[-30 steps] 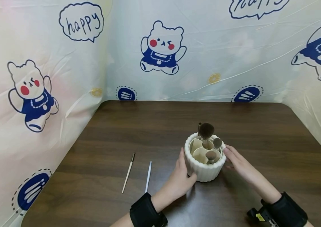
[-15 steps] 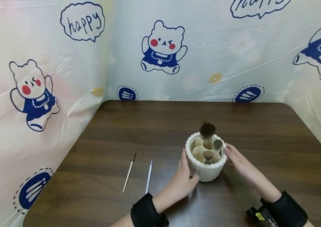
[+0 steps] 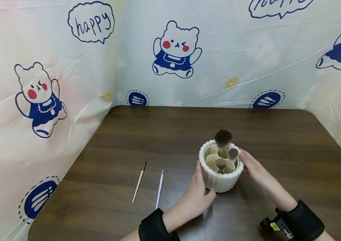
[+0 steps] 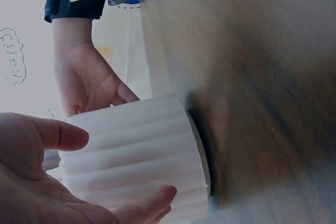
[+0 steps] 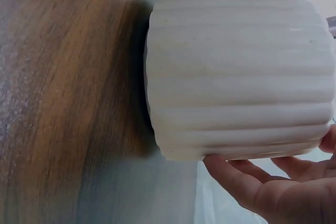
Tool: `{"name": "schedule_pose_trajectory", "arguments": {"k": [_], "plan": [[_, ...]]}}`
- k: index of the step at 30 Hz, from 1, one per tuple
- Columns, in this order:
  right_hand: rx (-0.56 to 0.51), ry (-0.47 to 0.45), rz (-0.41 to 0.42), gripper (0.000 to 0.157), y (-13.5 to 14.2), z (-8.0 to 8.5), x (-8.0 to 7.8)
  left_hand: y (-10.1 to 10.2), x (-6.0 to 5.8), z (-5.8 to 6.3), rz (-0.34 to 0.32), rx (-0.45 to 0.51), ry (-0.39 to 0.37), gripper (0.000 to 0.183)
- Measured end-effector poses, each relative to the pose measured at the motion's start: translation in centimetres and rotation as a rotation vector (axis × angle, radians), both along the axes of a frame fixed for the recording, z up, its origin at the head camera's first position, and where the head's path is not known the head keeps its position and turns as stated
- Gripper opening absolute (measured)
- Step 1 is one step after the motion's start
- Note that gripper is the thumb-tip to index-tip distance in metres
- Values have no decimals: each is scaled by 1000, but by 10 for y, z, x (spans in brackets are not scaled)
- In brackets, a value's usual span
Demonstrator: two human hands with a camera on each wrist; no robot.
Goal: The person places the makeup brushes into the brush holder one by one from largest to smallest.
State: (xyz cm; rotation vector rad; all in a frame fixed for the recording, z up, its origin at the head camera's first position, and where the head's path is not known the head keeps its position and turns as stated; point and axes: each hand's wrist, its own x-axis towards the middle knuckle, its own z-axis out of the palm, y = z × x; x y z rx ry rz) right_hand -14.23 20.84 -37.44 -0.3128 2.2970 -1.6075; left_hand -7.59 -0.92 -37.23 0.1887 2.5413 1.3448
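A white ribbed brush holder [image 3: 222, 181] stands between my two hands, right of the table's middle. Inside it, round cream compartments hold a large dark fluffy makeup brush [image 3: 223, 137], a smaller brush [image 3: 233, 154] at the right and another brush [image 3: 221, 163] at the front. My left hand [image 3: 195, 197] holds the holder's left side, its thumb low at the front. On the opposite side my right hand [image 3: 256, 169] grips near the rim; its fingertips [image 5: 218, 165] touch the ribbed wall in the right wrist view. Whether the base touches the table is unclear.
A thin brush [image 3: 139, 182] with a pale handle and dark tip lies on the brown wooden table [image 3: 164, 134], left of the holder. Beside it lies a slim pale-blue stick [image 3: 160, 189], partly hidden by my left wrist. A printed curtain [image 3: 212, 67] hangs behind.
The holder has turned slightly clockwise seen from above: the front brush shifted left within it, and a thin brush at the back went behind the large one. Both hands stay on it.
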Motion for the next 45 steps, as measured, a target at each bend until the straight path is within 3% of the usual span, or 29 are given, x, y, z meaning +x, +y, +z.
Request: {"name": "schedule_pose_trajectory", "arguments": {"k": [13, 17, 23, 32, 38, 45], "plan": [[-14, -58, -43, 59, -1, 0, 9, -5, -7, -4, -2, 3, 34, 91], [-16, -54, -49, 59, 0, 0, 9, -7, -8, -3, 3, -52, 65, 85], [-8, -51, -51, 59, 0, 0, 10, -15, -15, 2, 46, -208, 173, 68], [-3, -58, -45, 60, 0, 1, 11, -48, -36, 16, 90, -350, 221, 35], [5, -57, -45, 60, 0, 1, 11, -78, -48, 22, 182, -425, 247, 20], [10, -43, -44, 59, 1, 1, 11, -110, -59, 18, 253, -525, 293, 13]]}}
